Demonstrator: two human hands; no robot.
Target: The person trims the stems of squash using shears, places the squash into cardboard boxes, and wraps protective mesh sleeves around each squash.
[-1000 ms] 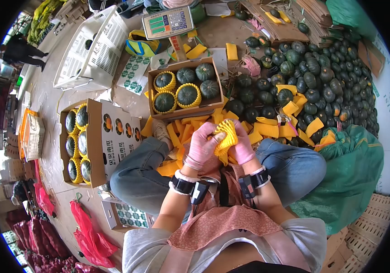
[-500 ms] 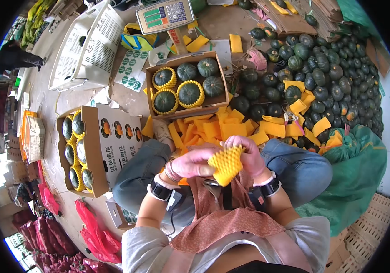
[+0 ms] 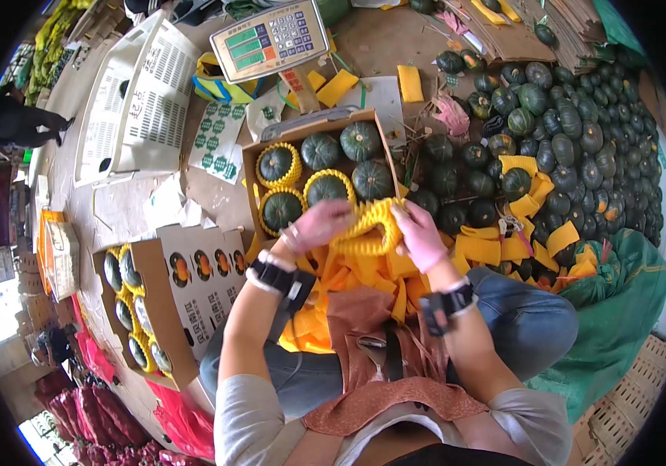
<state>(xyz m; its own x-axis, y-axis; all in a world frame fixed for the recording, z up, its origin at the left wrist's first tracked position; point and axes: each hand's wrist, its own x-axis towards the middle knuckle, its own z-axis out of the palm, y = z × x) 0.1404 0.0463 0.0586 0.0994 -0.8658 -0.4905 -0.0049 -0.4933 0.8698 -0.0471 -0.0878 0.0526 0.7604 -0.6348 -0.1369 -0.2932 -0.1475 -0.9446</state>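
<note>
Between my two gloved hands a yellow foam net (image 3: 372, 228) is stretched into an open ring. My left hand (image 3: 323, 225), slightly blurred, grips its left side, and my right hand (image 3: 420, 237) pinches its right side. Just beyond them stands an open cardboard box (image 3: 252, 182) on a scale. It holds several dark green squashes; those on the left and the lower middle one wear yellow nets, while the squash at the top right (image 3: 361, 141) and its neighbours are bare. Flat yellow nets (image 3: 364, 272) lie heaped below my hands.
A scale display (image 3: 269, 40) rises behind the box. At left are a second box of netted squashes (image 3: 163, 299) and a white crate (image 3: 135, 101). A large squash pile (image 3: 573, 132) and a green sack (image 3: 612, 318) lie right. A person (image 3: 22, 120) stands far left.
The foam net has moved up and away from my lap towards the box and is now spread into a ring. Both arms reach further forward, and the view has shifted.
</note>
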